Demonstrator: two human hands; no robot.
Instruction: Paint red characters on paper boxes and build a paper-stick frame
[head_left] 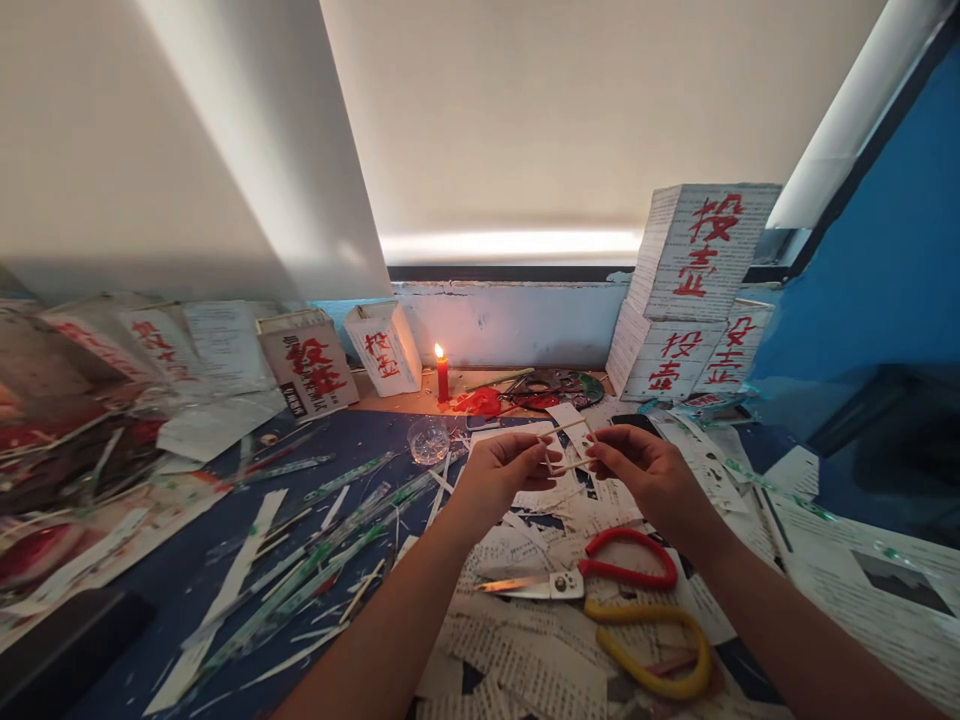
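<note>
Between my two hands is a small four-sided frame of thin pale sticks (pixel 566 429), held up above the paper-strewn table. My left hand (pixel 504 468) pinches its left side between thumb and fingers. On the opposite side, my right hand (pixel 643 462) pinches the frame's right end. Below the hands lie scissors (pixel 566 586) with one red and one yellow handle, blades pointing left. Printed paper scraps (pixel 517 650) spread around and beneath them. A lit red candle (pixel 442 380) stands upright beyond my left hand, with a small clear cup (pixel 429 440) nearer to me.
Paper-covered boxes with red characters (pixel 686 255) are stacked at the back right; several more (pixel 306 365) line the back left. Red wax-like pieces (pixel 480 402) and a dark round disc (pixel 562 388) lie behind the hands. Green-tinted plastic wrappers (pixel 300 580) and sticks litter the left side.
</note>
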